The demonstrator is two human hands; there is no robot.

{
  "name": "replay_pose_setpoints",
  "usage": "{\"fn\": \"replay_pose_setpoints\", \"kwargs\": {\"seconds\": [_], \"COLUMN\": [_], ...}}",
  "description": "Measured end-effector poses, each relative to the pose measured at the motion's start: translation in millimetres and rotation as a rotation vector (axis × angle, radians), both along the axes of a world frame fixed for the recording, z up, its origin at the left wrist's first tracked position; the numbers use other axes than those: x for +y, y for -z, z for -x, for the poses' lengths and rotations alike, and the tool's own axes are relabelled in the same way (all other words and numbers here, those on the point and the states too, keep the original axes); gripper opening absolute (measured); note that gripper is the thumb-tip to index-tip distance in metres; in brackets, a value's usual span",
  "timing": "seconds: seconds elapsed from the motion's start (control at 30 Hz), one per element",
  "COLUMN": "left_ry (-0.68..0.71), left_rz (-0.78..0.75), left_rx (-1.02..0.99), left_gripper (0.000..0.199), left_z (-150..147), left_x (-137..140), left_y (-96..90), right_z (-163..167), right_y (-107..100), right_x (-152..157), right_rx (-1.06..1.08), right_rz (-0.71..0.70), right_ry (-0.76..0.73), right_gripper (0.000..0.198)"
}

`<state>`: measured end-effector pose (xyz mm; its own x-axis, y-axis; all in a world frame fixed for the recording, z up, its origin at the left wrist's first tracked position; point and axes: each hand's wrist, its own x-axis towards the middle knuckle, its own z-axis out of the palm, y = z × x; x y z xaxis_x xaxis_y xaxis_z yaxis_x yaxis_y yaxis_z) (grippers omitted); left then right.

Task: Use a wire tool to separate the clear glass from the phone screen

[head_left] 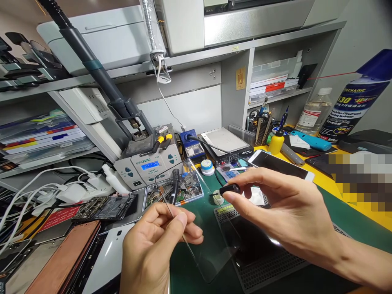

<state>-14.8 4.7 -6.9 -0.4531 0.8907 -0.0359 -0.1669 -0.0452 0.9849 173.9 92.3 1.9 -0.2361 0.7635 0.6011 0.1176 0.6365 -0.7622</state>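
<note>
My left hand (pixel 162 245) pinches the edge of a clear glass panel (pixel 211 253) between thumb and fingers. The panel is tilted above the green mat, and I see the bench through it. My right hand (pixel 284 220) grips a small black bulb-shaped tool (pixel 230 188) with its fingertips; its thin tip points left, near the glass. Whether that tip touches the glass, I cannot tell. Beneath both hands, a dark glossy screen (pixel 257 241) lies on a perforated grey plate (pixel 272 267). Part of a white cloth or tissue (pixel 257 197) shows behind my right fingers.
A hot-air station (pixel 150 163) stands behind my left hand, near a tray of small parts (pixel 196 192). Phone parts (pixel 65 261) are piled at left. A white phone (pixel 280 165), yellow bottle (pixel 277 143) and large spray can (pixel 352 102) are at right.
</note>
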Motion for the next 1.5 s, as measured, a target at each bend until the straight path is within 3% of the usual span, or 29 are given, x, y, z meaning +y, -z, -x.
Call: {"fn": "replay_pose_setpoints", "kwargs": {"seconds": [0.63,0.77,0.9,1.5], "left_ry": [-0.072,-0.050,-0.028,0.017], "left_rz": [-0.011,-0.006,0.005,0.033], "left_rx": [-0.061,0.018,0.041,0.083], "left_gripper": [0.023,0.024,0.025,0.024], "left_z": [3,0,-1,-1], "left_x": [1,1,-1,-1], "left_y": [-1.5,-2.0,-3.2,-1.3], "right_z": [-5,-7,-6,2], "right_y": [-3,-9,-13,-2], "right_x": [-1,1,3,-2], "right_rx": [-0.033,-0.005,0.059,0.108], "right_rz": [0.008,0.077,0.118,0.015], "right_ry": [0.022,0.067,0.020,-0.077], "right_gripper": [0.012,0.011,0.015,0.018]}}
